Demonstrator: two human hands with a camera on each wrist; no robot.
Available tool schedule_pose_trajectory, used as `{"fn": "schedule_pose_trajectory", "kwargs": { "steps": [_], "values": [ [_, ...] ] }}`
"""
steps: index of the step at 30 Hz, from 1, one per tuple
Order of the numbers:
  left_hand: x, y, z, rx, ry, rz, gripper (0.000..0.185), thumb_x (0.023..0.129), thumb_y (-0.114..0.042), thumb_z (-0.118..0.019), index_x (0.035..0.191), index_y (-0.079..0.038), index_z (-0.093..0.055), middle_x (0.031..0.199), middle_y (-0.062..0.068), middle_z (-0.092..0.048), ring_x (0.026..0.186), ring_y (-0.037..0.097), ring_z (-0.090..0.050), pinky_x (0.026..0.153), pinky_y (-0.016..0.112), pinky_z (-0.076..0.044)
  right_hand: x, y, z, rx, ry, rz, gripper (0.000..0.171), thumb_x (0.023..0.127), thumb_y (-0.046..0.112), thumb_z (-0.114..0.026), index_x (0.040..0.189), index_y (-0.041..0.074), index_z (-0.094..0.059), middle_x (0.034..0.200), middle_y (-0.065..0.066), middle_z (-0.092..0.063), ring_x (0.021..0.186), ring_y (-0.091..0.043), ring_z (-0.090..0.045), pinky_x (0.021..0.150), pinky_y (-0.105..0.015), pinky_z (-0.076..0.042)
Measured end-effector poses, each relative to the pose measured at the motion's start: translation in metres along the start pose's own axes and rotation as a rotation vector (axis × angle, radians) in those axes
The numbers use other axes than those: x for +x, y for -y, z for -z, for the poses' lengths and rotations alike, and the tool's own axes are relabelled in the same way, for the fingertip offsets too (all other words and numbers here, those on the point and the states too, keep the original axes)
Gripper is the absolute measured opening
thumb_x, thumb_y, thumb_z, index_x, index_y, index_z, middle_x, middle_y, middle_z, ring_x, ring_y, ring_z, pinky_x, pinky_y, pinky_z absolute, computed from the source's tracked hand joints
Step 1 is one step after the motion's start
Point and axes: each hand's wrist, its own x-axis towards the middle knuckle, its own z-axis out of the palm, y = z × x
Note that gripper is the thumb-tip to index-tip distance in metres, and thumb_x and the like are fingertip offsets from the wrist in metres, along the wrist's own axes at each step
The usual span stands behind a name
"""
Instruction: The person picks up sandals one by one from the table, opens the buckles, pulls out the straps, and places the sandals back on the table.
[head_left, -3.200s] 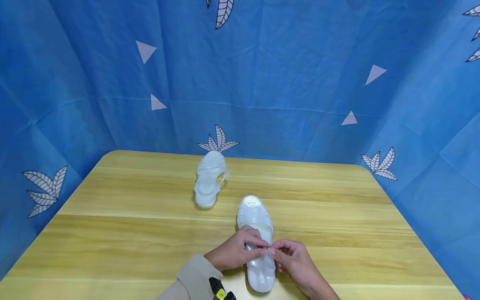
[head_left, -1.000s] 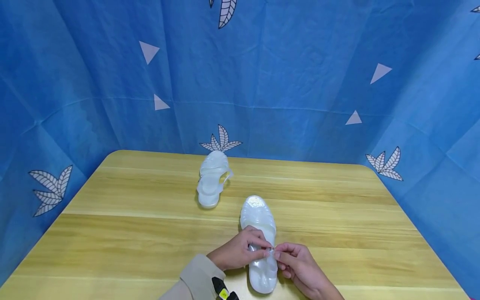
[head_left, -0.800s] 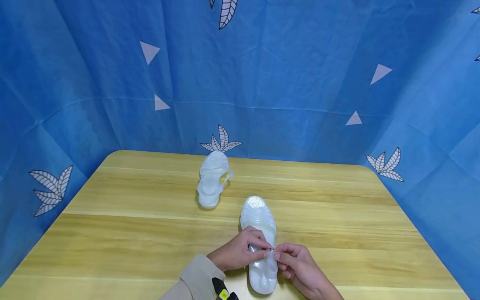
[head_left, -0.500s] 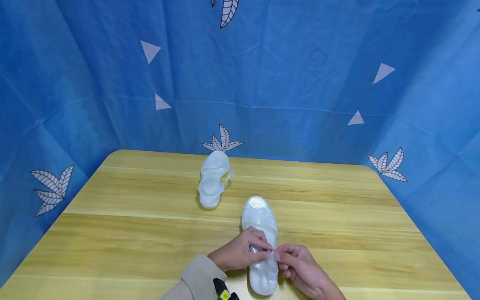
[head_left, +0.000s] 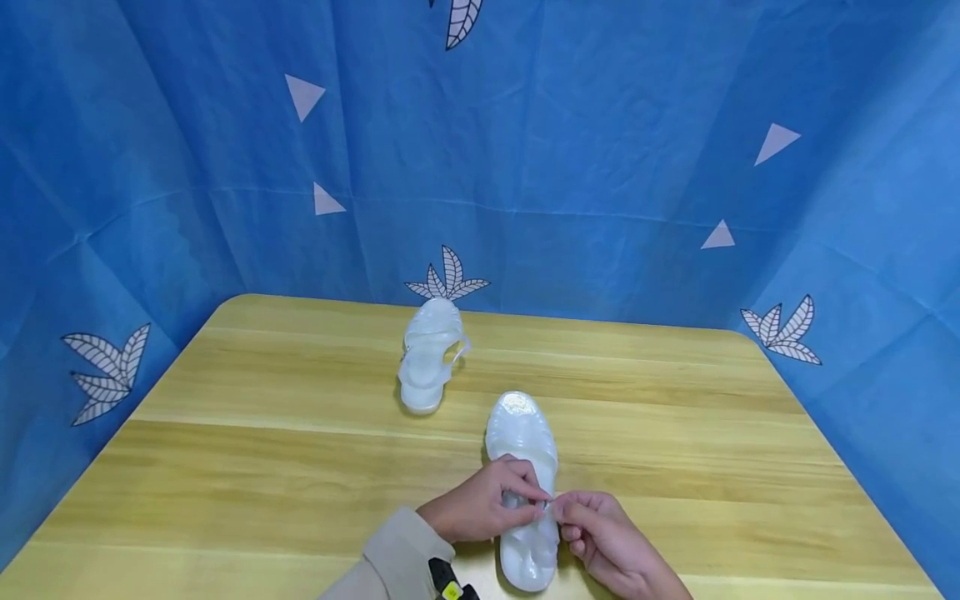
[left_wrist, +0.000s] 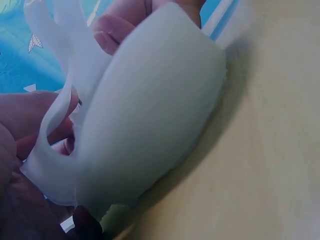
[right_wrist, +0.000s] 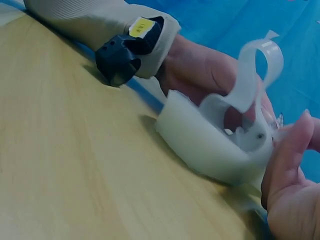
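A white translucent sandal (head_left: pixel 521 433) lies on the table with its heel end nearest me. My left hand (head_left: pixel 491 500) reaches across it from the left, pinching the strap by a small metal buckle (right_wrist: pixel 280 120). From the right, my right hand (head_left: pixel 611 542) pinches the end of the strap between thumb and index finger, its other fingers curled. Both sets of fingertips almost meet over the sandal's right side and partly hide the buckle. In the right wrist view a strap loop (right_wrist: pixel 275 55) stands up above the heel. The left wrist view shows the heel's smooth back (left_wrist: pixel 155 95) close up.
A second white sandal (head_left: pixel 426 358) stands farther back and to the left, a side strap sticking out. The wooden table (head_left: pixel 262 500) ends at a blue patterned curtain (head_left: pixel 525 150). A black wrist device (head_left: pixel 447 579) sits on my left sleeve (head_left: pixel 401 550).
My right fingertips have drawn slightly to the right, away from the left ones, with the strap end still pinched. My left hand keeps its place on the sandal. The head view has shifted a little.
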Motion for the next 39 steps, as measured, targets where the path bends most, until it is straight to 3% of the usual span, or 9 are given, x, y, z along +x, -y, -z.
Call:
{"fn": "schedule_pose_trajectory", "kwargs": {
  "steps": [4,8,18,30,39],
  "values": [
    [-0.0004,-0.0001,0.0,-0.018,0.017,0.042,0.021,0.088,-0.02,-0.066,0.105,-0.008,-0.072,0.094,-0.005,-0.063,0.097,0.002,-0.047,0.093,0.021,-0.037,-0.0022,0.0016,0.002,0.066,0.077,-0.014,0.017,0.096,0.008,-0.049,0.093,0.009,-0.065,0.079,0.008,-0.06,0.067,0.003,-0.051,0.058,-0.008,-0.042],
    [-0.0001,0.0003,-0.001,-0.031,0.022,0.061,0.022,0.088,-0.02,-0.067,0.105,-0.008,-0.072,0.095,-0.005,-0.063,0.097,0.002,-0.046,0.093,0.022,-0.036,-0.004,0.0035,0.0033,0.049,0.124,-0.003,0.017,0.097,0.007,-0.047,0.096,0.008,-0.064,0.083,0.007,-0.062,0.07,0.002,-0.054,0.06,-0.01,-0.044],
    [0.0012,0.0054,-0.004,-0.042,0.011,0.026,0.021,0.088,-0.019,-0.066,0.103,-0.007,-0.073,0.095,-0.001,-0.065,0.096,0.002,-0.048,0.091,0.021,-0.037,-0.0062,-0.0001,0.0045,-0.113,0.031,0.028,0.011,0.094,0.007,-0.053,0.09,0.009,-0.063,0.08,0.006,-0.058,0.067,-0.001,-0.053,0.058,-0.012,-0.045],
    [0.0029,0.0031,-0.0034,0.018,0.004,0.0,0.02,0.088,-0.021,-0.066,0.102,-0.008,-0.073,0.094,-0.006,-0.064,0.096,0.001,-0.048,0.091,0.022,-0.039,-0.0043,-0.0011,-0.0023,-0.184,-0.038,0.094,0.008,0.093,0.01,-0.056,0.092,0.007,-0.063,0.079,0.006,-0.061,0.064,-0.001,-0.053,0.057,-0.014,-0.045],
    [0.0008,0.0061,-0.0043,0.006,-0.03,-0.017,0.015,0.084,-0.018,-0.07,0.096,-0.009,-0.074,0.091,-0.006,-0.066,0.093,0.0,-0.05,0.089,0.021,-0.039,-0.0089,0.0017,0.0075,-0.198,-0.009,0.045,0.005,0.094,0.008,-0.054,0.093,0.005,-0.058,0.082,0.0,-0.062,0.072,-0.005,-0.059,0.061,-0.017,-0.05]
  ]
}}
